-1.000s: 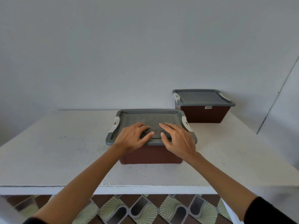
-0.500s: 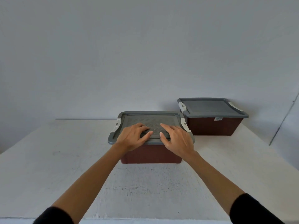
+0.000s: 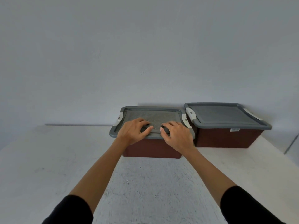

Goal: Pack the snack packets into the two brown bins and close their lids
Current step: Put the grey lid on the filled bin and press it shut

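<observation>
Two brown bins stand side by side at the back of the white table (image 3: 48, 159), both with grey lids on. The near bin (image 3: 150, 149) carries a patterned grey lid (image 3: 152, 114) with white latches at both ends. My left hand (image 3: 134, 130) and my right hand (image 3: 177, 135) lie flat on the front part of that lid, fingers spread, pressing on it. The second bin (image 3: 226, 138) stands just to the right, its lid (image 3: 221, 114) closed, almost touching the first bin. No snack packets are in sight.
A plain grey wall (image 3: 145, 54) rises right behind the bins. The table's right edge (image 3: 275, 159) runs close to the second bin. Bare tabletop stretches to the left and in front of the bins.
The first bin has slid away from me toward the wall, ending beside the second bin, with both hands staying flat on its lid. The view has tilted up.
</observation>
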`<state>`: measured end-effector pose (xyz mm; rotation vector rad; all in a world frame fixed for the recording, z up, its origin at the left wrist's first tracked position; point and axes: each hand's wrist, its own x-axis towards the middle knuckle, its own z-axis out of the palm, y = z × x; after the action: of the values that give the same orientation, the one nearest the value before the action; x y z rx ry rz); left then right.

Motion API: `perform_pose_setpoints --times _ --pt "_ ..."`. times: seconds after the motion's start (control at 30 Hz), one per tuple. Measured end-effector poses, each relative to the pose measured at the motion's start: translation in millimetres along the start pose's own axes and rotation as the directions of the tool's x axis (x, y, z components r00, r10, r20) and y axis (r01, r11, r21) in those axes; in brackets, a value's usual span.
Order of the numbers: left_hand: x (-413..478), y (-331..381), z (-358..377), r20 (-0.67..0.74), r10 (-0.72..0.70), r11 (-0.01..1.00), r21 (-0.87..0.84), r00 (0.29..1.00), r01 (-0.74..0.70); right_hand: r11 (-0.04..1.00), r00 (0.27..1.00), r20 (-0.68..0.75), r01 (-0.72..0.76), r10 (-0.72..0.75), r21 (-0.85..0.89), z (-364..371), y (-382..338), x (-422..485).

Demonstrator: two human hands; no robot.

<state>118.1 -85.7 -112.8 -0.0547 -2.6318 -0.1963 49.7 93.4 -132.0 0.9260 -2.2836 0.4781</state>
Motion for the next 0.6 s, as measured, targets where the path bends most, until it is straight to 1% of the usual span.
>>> perform_pose_setpoints --times 0.33,0.47,0.6 --pt "42 -29 22 -0.023 -0.003 1.0 0.023 1.0 0.003 0.999 0.999 -0.038 0.028 -0.028 -0.018 38 20 41" --pt "44 -28 24 -0.017 0.006 0.999 0.053 1.0 -0.005 0.998 0.997 -0.06 0.054 -0.056 -0.027 42 26 42" --pt "45 -28 23 -0.018 0.008 0.999 0.046 1.0 -0.007 0.998 0.997 -0.052 0.057 -0.058 -0.016 41 27 44"
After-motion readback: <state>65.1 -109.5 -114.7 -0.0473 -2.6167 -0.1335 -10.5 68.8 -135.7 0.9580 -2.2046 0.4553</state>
